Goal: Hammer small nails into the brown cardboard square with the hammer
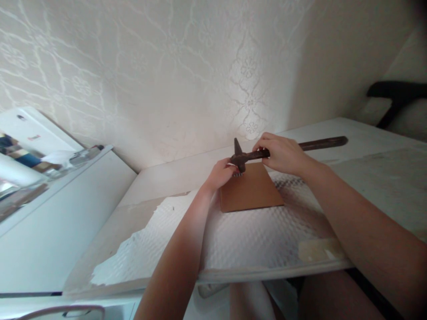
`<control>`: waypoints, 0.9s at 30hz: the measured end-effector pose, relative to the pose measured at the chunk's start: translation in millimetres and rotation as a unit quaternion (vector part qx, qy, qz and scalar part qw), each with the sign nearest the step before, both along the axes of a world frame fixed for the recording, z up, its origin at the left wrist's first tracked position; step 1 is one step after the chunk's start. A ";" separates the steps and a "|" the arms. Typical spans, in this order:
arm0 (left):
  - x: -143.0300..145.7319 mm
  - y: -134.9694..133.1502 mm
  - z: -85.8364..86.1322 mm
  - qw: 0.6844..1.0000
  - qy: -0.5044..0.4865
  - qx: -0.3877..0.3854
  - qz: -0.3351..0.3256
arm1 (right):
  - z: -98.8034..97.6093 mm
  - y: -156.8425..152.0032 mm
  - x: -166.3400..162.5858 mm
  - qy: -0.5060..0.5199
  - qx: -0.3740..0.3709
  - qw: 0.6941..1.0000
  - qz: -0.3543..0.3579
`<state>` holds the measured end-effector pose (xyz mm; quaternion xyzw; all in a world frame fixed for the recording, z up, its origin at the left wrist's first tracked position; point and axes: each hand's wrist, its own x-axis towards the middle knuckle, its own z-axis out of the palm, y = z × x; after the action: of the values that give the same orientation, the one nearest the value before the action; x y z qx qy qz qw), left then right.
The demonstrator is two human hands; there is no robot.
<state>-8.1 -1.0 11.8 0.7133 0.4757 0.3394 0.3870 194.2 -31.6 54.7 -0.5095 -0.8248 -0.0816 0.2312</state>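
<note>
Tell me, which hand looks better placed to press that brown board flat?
Probably the left. The left hand rests at the far left corner of the brown board, beside the jaw end of the dark tool. The right hand is wrapped round its bar, apparently carrying it.

A wall point(167, 66) covered in pale cream wallpaper with a raised floral and lattice pattern fills the upper half of the view. Soft daylight falls on it, brightest in a patch low down near the middle point(251, 118). Against the wall stands a white bench point(367, 146), its top worn and grey in places, with a white dimpled sheet point(253, 240) spread over the near part. To the left stands a white cabinet point(66, 213) with clutter on top point(50, 160), too blurred to name. At far right shows a dark chair back point(393, 95)
</note>
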 end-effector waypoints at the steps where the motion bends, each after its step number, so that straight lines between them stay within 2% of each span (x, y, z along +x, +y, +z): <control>1: 0.1 0.0 -0.2 1.000 -0.010 -0.001 -0.007 | 0.1 -0.2 0.0 0.006 0.005 1.000 -0.002; 4: 0.2 -0.3 -0.6 0.999 -0.031 -0.004 -0.019 | 1.0 -1.2 0.0 0.018 0.016 1.000 -0.010; 10: 0.9 -3.0 2.7 1.000 0.011 0.011 0.003 | 1.0 -1.2 -0.5 0.003 -0.003 1.000 0.010; 15: 1.2 -3.3 2.9 1.000 -0.023 -0.012 -0.016 | 0.4 -0.3 -0.1 0.011 0.010 1.000 -0.013; 20: 0.9 -3.7 3.8 1.000 0.011 0.002 0.006 | 0.4 -0.4 0.2 -0.006 -0.006 1.000 -0.002; 27: 0.1 -2.2 2.2 1.000 -0.003 -0.006 -0.010 | 0.9 -0.4 -0.7 0.006 0.003 1.000 -0.009</control>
<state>-8.0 -3.2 14.0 0.7148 0.4694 0.3345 0.3961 193.6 -32.0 55.6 -0.5166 -0.8186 -0.0827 0.2370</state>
